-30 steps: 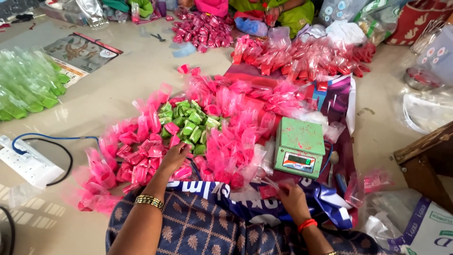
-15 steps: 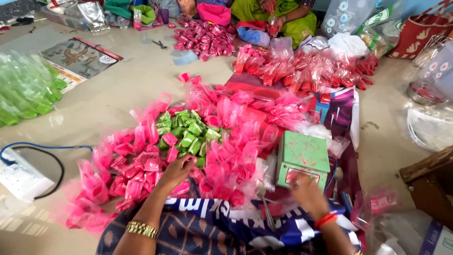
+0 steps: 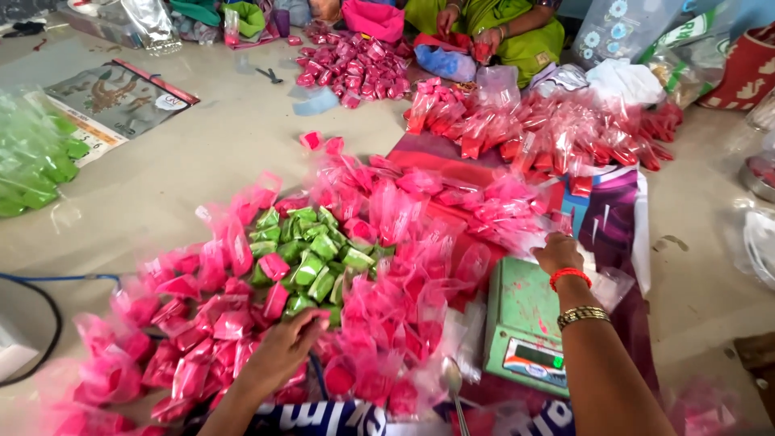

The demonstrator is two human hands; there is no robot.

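Observation:
My left hand rests palm down on a heap of small pink powder packets spread on the floor in front of me. A cluster of green packets lies in the middle of that heap. My right hand, with a red thread and gold bangle at the wrist, reaches forward over a green weighing scale to the pink packets beyond it. Whether its fingers grip a packet is hidden.
Red packets lie further back, more pink ones beyond. A person in green sits at the far side handling packets. Green packets pile at left, a printed sheet nearby, a spoon near the scale.
My right hand has moved forward from near my lap, over the scale, to the pink packets beyond it. My left hand stays on the near pink heap.

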